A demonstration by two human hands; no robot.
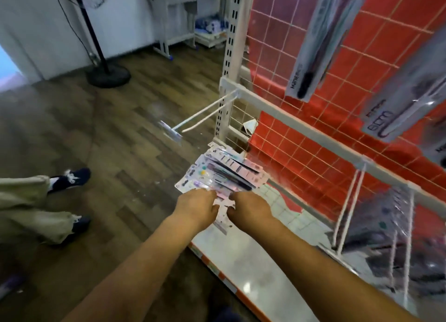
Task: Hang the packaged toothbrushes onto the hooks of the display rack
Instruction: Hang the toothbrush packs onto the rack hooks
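Both hands are down low over the corner of the bottom shelf, close together, each one clamped on the near end of a fanned stack of toothbrush packs. The left hand grips the left edge of the stack and the right hand pinches the right side; their fingers almost touch across the cards. The stack lies at about twelve o'clock from the hands, its far ends splayed toward the white upright post of the rack.

To do this step well, I would square the fan first, so the hanging holes line up, then peel one pack free with the right hand while the left keeps the rest steady. The empty hook sticks out at roughly eleven o'clock from the stack, pointing toward the floor side with a price tag at its tip; the pack's hole has to pass that tip cleanly, so a level approach matters.

Counting: two hands, one loose stack holding perhaps six or seven packs, though blur hides the exact number. One bare hook shows at the post. At least two grey packs hang at one to two o'clock, and a filled hook sits at three o'clock.
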